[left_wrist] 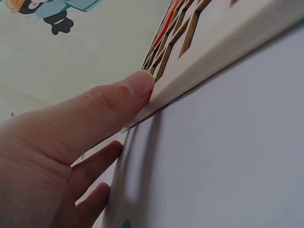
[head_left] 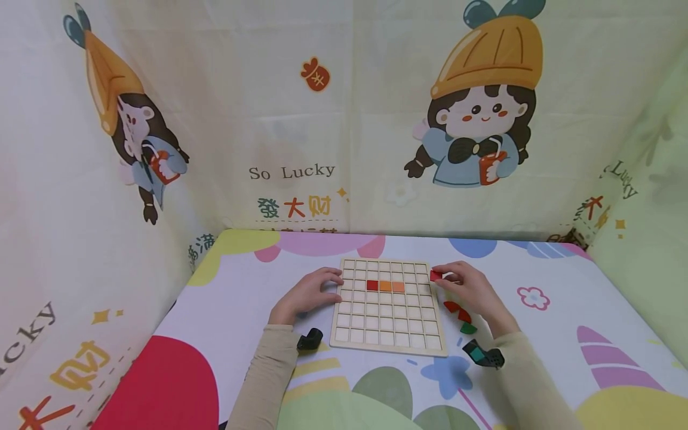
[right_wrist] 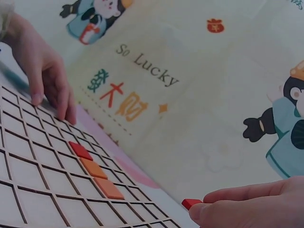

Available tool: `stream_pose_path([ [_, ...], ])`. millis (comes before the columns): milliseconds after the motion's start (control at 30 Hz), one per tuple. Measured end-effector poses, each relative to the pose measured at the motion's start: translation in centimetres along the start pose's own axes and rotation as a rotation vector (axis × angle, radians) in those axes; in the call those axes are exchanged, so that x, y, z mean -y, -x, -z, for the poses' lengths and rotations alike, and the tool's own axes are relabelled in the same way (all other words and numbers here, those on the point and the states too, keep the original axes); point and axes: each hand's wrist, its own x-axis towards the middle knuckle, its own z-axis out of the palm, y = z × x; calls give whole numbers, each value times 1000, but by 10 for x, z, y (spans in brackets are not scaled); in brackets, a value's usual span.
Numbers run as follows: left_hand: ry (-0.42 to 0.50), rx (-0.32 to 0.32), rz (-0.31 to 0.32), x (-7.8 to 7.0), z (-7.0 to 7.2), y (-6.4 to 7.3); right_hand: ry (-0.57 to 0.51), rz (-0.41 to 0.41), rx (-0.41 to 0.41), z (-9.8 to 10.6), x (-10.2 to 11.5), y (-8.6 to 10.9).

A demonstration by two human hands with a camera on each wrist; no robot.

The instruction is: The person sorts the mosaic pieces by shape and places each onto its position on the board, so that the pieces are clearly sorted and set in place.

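A wooden grid board [head_left: 388, 349] lies flat on the table. One red square tile [head_left: 372, 285] and two orange square tiles [head_left: 392, 286] sit side by side in its cells, towards the upper middle. My right hand [head_left: 471, 288] pinches another red square tile [right_wrist: 191, 204] between thumb and fingers, at the board's upper right edge. At the opposite side, my left hand [head_left: 310, 291] touches the board's left edge; in the left wrist view its thumb [left_wrist: 140, 84] rests against the rim.
Two red pieces [head_left: 458, 312] with curved edges and a green one [head_left: 468, 328] lie on the patterned tablecloth [head_left: 258, 280] right of the board, below my right hand. A printed cloth wall [head_left: 376, 209] stands behind the table, with others at both sides.
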Motion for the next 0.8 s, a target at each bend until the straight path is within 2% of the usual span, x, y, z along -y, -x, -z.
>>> stream_pose_path([
  [267,5,2,-5,0,1,1,-32,24,16,-11,9,-3],
  [800,4,3,-17,-3,1,1,14,95,57,-32,12,-10],
])
